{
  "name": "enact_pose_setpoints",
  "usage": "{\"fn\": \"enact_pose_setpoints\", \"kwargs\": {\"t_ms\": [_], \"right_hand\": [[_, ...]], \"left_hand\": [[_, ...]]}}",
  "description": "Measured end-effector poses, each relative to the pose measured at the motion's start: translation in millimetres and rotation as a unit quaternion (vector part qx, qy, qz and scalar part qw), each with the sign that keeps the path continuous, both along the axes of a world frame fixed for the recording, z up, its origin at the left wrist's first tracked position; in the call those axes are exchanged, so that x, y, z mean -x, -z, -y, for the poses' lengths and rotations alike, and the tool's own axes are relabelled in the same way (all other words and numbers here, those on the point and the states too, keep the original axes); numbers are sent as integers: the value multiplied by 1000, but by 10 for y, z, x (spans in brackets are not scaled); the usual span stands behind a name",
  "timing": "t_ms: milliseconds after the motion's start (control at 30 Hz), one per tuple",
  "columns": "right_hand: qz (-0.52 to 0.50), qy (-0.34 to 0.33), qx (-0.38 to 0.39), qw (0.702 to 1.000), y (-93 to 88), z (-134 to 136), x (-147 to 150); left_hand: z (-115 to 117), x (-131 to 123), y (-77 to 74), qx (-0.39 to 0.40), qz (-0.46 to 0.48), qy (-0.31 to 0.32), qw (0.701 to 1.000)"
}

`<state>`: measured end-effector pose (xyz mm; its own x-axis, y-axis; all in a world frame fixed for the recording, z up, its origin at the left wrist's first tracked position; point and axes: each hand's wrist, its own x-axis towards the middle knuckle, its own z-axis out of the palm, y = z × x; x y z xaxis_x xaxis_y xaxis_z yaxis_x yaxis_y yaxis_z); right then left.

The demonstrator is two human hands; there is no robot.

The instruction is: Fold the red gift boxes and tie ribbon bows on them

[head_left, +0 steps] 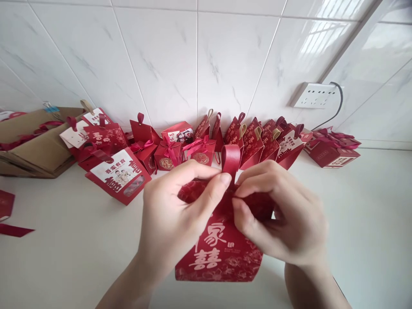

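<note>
A red paper gift box with white characters printed on its front stands on the white counter right before me. Both hands pinch its top, just under a red loop handle that sticks up between them. My left hand grips the box's top left with thumb and forefinger closed. From the other side, my right hand has its fingers curled round the top right.
A row of several red gift boxes with ribbons lines the tiled wall. More of them lie beside a brown cardboard carton at the left. A wall socket with a cable is at the right. Red paper scraps lie far left.
</note>
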<state>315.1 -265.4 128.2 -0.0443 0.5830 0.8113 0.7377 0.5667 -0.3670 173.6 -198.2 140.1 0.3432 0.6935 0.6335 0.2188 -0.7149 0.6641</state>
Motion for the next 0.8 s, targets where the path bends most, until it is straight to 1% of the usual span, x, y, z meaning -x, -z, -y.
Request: {"fn": "enact_pose_setpoints", "kwargs": {"t_ms": [33, 100, 200, 300, 400, 500, 567, 667, 733, 800], "right_hand": [[-24, -2, 9, 1000, -1, 0, -2], [-51, 17, 32, 998, -8, 17, -2], [-34, 46, 50, 997, -28, 57, 14], [-42, 43, 51, 997, -33, 75, 39], [-60, 38, 58, 996, -19, 73, 59], [-67, 40, 64, 995, -12, 75, 62], [-69, 42, 73, 994, -18, 78, 50], [-74, 49, 94, 992, -36, 80, 24], [-77, 52, 104, 990, -46, 81, 14], [-77, 59, 108, 989, -52, 85, 11]], "left_hand": [[2, 1, -7, 4, 4, 2, 1000], [9, 4, -21, 10, 3, 10, 1000], [29, 7, -32, -7, -13, 4, 1000], [67, -2, -21, -39, -13, -15, 999], [96, -14, -7, -65, 8, -16, 998], [80, 5, -16, -50, 15, 15, 999], [44, 41, -36, -13, 5, 64, 998], [-16, 97, -61, 32, -37, 141, 989], [-36, 109, -63, 37, -60, 146, 987], [-35, 100, -53, 34, -66, 125, 989]]}}
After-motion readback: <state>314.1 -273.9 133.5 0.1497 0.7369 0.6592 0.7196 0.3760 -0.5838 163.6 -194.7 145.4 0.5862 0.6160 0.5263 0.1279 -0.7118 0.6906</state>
